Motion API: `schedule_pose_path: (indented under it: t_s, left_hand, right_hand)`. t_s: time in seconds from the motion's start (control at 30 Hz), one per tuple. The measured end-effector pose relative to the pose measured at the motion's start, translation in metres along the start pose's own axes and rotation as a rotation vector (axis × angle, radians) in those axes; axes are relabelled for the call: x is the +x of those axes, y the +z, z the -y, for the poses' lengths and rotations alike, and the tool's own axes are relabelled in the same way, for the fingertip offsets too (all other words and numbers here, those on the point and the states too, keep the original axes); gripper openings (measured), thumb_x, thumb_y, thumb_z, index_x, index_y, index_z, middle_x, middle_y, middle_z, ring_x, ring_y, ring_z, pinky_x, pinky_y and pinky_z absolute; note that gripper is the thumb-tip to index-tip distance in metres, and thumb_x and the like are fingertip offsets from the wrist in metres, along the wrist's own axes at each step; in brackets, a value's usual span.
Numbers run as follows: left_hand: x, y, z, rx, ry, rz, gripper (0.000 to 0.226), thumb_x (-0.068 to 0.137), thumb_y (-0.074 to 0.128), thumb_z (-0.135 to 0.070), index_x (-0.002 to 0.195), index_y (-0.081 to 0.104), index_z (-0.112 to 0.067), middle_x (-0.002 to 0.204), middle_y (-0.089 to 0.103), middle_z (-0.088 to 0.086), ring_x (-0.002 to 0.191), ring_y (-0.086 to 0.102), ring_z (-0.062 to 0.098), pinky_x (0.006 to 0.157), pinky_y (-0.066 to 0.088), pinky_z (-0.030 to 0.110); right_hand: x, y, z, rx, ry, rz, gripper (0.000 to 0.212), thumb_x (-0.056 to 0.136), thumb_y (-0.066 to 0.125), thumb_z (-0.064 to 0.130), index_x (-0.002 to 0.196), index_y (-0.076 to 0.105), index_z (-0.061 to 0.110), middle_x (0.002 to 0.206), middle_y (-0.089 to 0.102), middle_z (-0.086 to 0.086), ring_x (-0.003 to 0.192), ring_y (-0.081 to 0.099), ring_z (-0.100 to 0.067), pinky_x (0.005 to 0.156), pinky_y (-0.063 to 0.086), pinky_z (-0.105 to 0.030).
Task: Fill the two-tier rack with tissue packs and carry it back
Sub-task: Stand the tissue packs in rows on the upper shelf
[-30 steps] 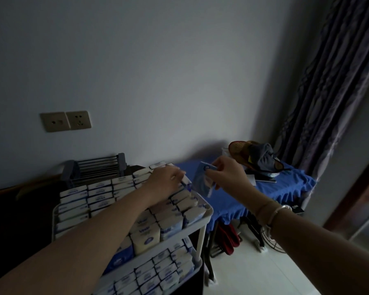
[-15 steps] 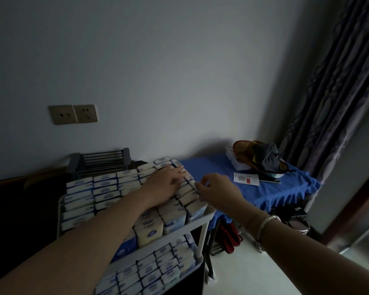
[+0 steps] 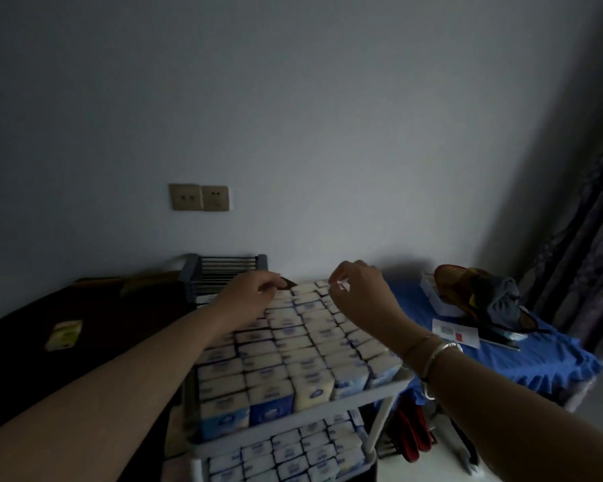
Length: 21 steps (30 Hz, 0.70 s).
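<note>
The two-tier rack (image 3: 380, 389) is standing in front of us, between a dark surface (image 3: 94, 318) on the left and a blue-covered surface (image 3: 523, 363) on the right, with its far end near the wall. Tissue packs (image 3: 293, 346) are filling its upper tier in tight upright rows from rim to rim, and more packs are lining the lower tier (image 3: 286, 453) beneath it.

Our left hand (image 3: 251, 297) is resting on the far-left rows, its fingers curling down onto the pack tops; we cannot tell whether that grip is closing on a pack or only touching it. Our right hand (image 3: 359, 293) is hovering over the far-right corner, thumb and forefinger pinching together at a small pale thing (image 3: 342, 284) just above the packs; what it is we cannot tell.

The packs are standing higher than the white rim at the near right corner. Open floor is showing only to the right, under the blue-covered surface, where red items (image 3: 411, 436) are lying.

Behind the rack a slatted grey rack (image 3: 223, 273) is standing against the wall. On the blue-covered surface a woven hat with a dark cloth (image 3: 484, 297) and a white card (image 3: 456, 333) are lying.
</note>
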<state>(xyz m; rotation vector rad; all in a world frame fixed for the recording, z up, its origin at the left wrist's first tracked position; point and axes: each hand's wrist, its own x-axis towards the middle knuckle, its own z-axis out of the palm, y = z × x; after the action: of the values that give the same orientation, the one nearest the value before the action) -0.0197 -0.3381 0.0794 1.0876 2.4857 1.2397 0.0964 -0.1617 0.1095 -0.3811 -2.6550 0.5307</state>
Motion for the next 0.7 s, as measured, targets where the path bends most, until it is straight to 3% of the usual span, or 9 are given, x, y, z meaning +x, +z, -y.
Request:
schedule_pose_path:
  t_s: [0.13, 0.23, 0.33, 0.43, 0.53, 0.63, 0.7]
  left_hand:
    - [-0.021, -0.042, 0.039, 0.012, -0.114, -0.106, 0.022, 0.096, 0.049, -0.012, 0.107, 0.065, -0.022, 0.118, 0.063, -0.003, 0.110, 0.056, 0.009, 0.091, 0.040, 0.019]
    - [-0.034, -0.065, 0.067, 0.048, -0.231, -0.125, 0.023, 0.095, 0.054, -0.017, 0.117, 0.061, -0.014, 0.120, 0.062, 0.002, 0.104, 0.054, 0.010, 0.084, 0.039, 0.018]
    - [-0.045, -0.074, 0.086, -0.007, -0.465, 0.029, 0.028, 0.095, 0.053, -0.031, 0.119, 0.051, -0.016, 0.120, 0.060, 0.006, 0.106, 0.059, 0.022, 0.080, 0.045, 0.027]
    - [-0.055, -0.071, 0.094, -0.288, -0.672, 0.210, 0.025, 0.097, 0.046, -0.041, 0.108, 0.048, -0.019, 0.106, 0.065, 0.004, 0.088, 0.069, 0.023, 0.080, 0.054, 0.037]
    - [-0.057, -0.060, 0.101, -0.480, -0.675, 0.243, 0.020, 0.099, 0.044, -0.031, 0.097, 0.055, -0.014, 0.085, 0.066, 0.006, 0.070, 0.066, 0.021, 0.084, 0.054, 0.042]
    - [-0.051, -0.045, 0.108, -0.515, -0.655, 0.181, 0.017, 0.094, 0.051, -0.022, 0.098, 0.064, -0.012, 0.094, 0.069, 0.011, 0.080, 0.067, 0.025, 0.078, 0.058, 0.041]
    - [-0.047, -0.039, 0.112, -0.481, -0.656, 0.057, 0.018, 0.088, 0.055, -0.019, 0.101, 0.066, -0.012, 0.100, 0.069, 0.016, 0.086, 0.068, 0.029, 0.077, 0.059, 0.046]
  right_hand:
    - [0.024, 0.038, 0.041, 0.050, -0.041, 0.039, 0.017, 0.085, 0.053, 0.019, 0.093, 0.066, 0.014, 0.099, 0.064, -0.008, 0.098, 0.055, -0.027, 0.085, 0.048, -0.038]
    - [0.033, 0.072, 0.076, 0.076, -0.074, 0.114, 0.018, 0.083, 0.054, 0.017, 0.093, 0.067, 0.009, 0.097, 0.065, -0.011, 0.094, 0.058, -0.029, 0.082, 0.049, -0.038]
    - [0.037, 0.099, 0.104, 0.096, -0.094, 0.178, 0.017, 0.083, 0.055, 0.015, 0.094, 0.066, 0.008, 0.099, 0.064, -0.012, 0.096, 0.058, -0.028, 0.081, 0.047, -0.034]
    - [0.039, 0.115, 0.118, 0.104, -0.058, 0.228, 0.016, 0.084, 0.053, 0.017, 0.096, 0.062, 0.011, 0.101, 0.064, -0.013, 0.098, 0.056, -0.030, 0.083, 0.048, -0.037]
    - [0.035, 0.125, 0.123, 0.075, -0.025, 0.257, 0.014, 0.086, 0.051, 0.022, 0.098, 0.054, 0.017, 0.104, 0.060, -0.011, 0.099, 0.056, -0.030, 0.087, 0.046, -0.040]
    - [0.029, 0.131, 0.124, 0.058, -0.027, 0.218, 0.023, 0.091, 0.046, 0.023, 0.111, 0.054, 0.013, 0.110, 0.061, -0.012, 0.103, 0.054, -0.030, 0.092, 0.044, -0.040]
    - [0.027, 0.135, 0.123, 0.055, -0.039, 0.194, 0.023, 0.093, 0.044, 0.022, 0.111, 0.054, 0.013, 0.109, 0.062, -0.012, 0.102, 0.055, -0.031, 0.091, 0.044, -0.041]
